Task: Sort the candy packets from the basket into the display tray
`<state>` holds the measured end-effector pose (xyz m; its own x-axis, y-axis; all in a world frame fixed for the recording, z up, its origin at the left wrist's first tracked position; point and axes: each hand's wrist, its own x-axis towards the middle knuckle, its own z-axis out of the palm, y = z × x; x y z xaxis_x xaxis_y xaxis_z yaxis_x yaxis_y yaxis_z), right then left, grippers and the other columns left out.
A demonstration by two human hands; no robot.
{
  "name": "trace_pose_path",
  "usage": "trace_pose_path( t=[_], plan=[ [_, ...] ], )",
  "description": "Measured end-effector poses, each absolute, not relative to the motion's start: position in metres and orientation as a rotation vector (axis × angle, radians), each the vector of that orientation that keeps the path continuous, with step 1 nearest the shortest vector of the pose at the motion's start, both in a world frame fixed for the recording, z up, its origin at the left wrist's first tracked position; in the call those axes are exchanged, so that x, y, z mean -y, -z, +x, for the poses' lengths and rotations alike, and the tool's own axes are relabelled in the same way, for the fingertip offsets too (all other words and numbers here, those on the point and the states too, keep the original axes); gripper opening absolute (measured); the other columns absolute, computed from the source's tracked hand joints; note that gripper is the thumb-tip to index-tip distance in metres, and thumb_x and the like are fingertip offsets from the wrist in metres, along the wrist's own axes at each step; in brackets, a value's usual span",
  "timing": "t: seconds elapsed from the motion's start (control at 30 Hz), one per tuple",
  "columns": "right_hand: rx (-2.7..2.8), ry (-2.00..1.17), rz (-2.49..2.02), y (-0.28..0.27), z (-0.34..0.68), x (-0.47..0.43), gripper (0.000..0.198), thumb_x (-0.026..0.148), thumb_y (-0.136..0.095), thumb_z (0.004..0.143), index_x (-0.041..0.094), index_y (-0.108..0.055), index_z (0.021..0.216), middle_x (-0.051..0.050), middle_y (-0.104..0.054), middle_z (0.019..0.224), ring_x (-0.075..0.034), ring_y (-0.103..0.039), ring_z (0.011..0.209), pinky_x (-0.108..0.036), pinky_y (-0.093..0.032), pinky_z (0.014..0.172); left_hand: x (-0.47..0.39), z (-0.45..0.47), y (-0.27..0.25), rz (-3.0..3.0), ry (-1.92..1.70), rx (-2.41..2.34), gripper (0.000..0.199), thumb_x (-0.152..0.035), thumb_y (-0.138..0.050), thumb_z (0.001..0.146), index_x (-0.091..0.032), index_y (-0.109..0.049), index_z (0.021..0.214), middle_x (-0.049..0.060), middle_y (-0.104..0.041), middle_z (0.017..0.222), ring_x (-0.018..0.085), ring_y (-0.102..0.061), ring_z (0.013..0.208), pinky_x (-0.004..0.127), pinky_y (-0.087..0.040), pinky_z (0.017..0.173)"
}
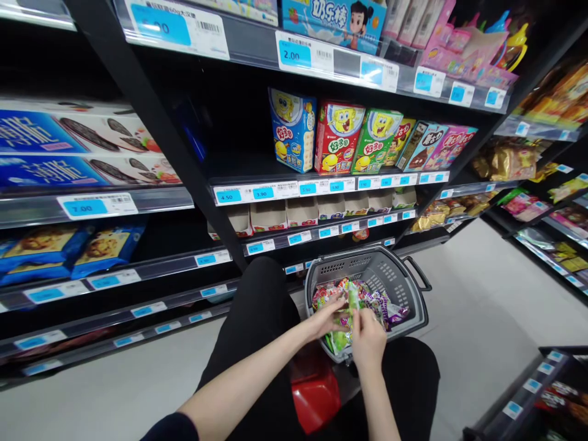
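A grey plastic shopping basket (416,306) stands between my knees, holding many small snack packets in red, purple and green wrappers. My right hand (370,334) is closed, pinching a slim green packet (353,296) upright above the basket. My left hand (327,320) is at the packet's left side with its fingers apart; whether the fingertips touch it is blurred. Beneath both hands lie more green packets (339,342) at the near end of the basket. Purple packets (394,311) lie towards its right side.
Ahead is a dark shelf with snack boxes (339,138) and a row of open cartons (303,213) below. Biscuit boxes (82,168) are on the left shelf. A red plastic object (316,401) is between my legs. Pale floor (482,294) runs right, past a low shelf (519,392).
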<state>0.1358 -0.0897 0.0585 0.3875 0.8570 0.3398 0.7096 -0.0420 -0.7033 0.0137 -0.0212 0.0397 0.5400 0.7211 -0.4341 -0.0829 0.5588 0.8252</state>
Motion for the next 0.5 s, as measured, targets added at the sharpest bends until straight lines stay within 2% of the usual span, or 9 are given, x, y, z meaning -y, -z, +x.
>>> trace_pose_path(
  t=[0.1,0.2,0.27,0.33,0.37,0.43,0.5],
  plan=[
    [1.727,0.087,-1.8,-0.071,0.11,0.085,0.027,0.028,-0.045,0.088,0.021,-0.059,0.066,-0.005,-0.056,0.062,-0.018,-0.049,0.06,-0.031,-0.032,0.062,0.026,0.018,-0.047,0.545,-0.522,-0.595,0.048,-0.047,-0.056,0.075,-0.013,-0.055,0.109,0.011,-0.066,0.091,0.022,-0.063,0.085,0.034,-0.046,0.079],
    [1.914,0.038,-1.61,-0.074,0.107,0.086,0.02,0.024,-0.046,0.087,0.021,-0.065,0.082,-0.006,-0.061,0.07,-0.021,-0.052,0.071,-0.034,-0.036,0.069,0.02,0.014,-0.053,0.417,-0.551,-0.554,0.043,-0.028,-0.063,0.069,-0.009,-0.056,0.108,0.013,-0.068,0.092,0.025,-0.062,0.092,0.035,-0.045,0.086],
    [1.733,0.025,-1.577,-0.071,0.118,0.088,0.018,0.025,-0.049,0.086,0.02,-0.065,0.09,-0.007,-0.061,0.077,-0.022,-0.051,0.078,-0.036,-0.038,0.075,0.014,0.008,-0.056,0.403,-0.55,-0.55,0.045,-0.021,-0.061,0.068,-0.009,-0.055,0.111,0.013,-0.068,0.093,0.027,-0.062,0.094,0.039,-0.045,0.086],
    [1.36,0.007,-1.66,-0.065,0.138,0.088,0.024,0.031,-0.055,0.081,0.018,-0.064,0.1,-0.01,-0.059,0.086,-0.023,-0.05,0.082,-0.038,-0.039,0.077,0.009,0.001,-0.058,0.386,-0.507,-0.517,0.048,-0.016,-0.058,0.068,-0.009,-0.053,0.115,0.014,-0.068,0.095,0.03,-0.062,0.095,0.046,-0.046,0.084],
    [1.186,-0.079,-1.69,-0.061,0.149,0.088,0.033,0.035,-0.059,0.078,0.018,-0.061,0.105,-0.01,-0.058,0.089,-0.023,-0.05,0.081,-0.038,-0.041,0.075,0.008,-0.001,-0.058,0.383,-0.481,-0.497,0.049,-0.015,-0.058,0.068,-0.009,-0.052,0.116,0.015,-0.068,0.096,0.031,-0.062,0.095,0.049,-0.046,0.083],
    [0.959,-0.446,-1.648,-0.049,0.168,0.087,0.044,0.042,-0.065,0.07,0.017,-0.06,0.107,-0.009,-0.059,0.089,-0.021,-0.053,0.076,-0.035,-0.043,0.07,0.007,-0.005,-0.058,0.387,-0.428,-0.465,0.049,-0.014,-0.057,0.07,-0.009,-0.051,0.118,0.016,-0.068,0.097,0.032,-0.062,0.095,0.051,-0.046,0.081],
    [0.843,-0.825,-1.512,-0.036,0.18,0.088,0.036,0.044,-0.067,0.067,0.017,-0.064,0.09,-0.005,-0.061,0.077,-0.018,-0.054,0.066,-0.031,-0.044,0.061,0.007,-0.006,-0.057,0.393,-0.363,-0.454,0.048,-0.018,-0.058,0.071,-0.009,-0.051,0.118,0.016,-0.069,0.096,0.032,-0.063,0.093,0.051,-0.047,0.08]
  ],
)
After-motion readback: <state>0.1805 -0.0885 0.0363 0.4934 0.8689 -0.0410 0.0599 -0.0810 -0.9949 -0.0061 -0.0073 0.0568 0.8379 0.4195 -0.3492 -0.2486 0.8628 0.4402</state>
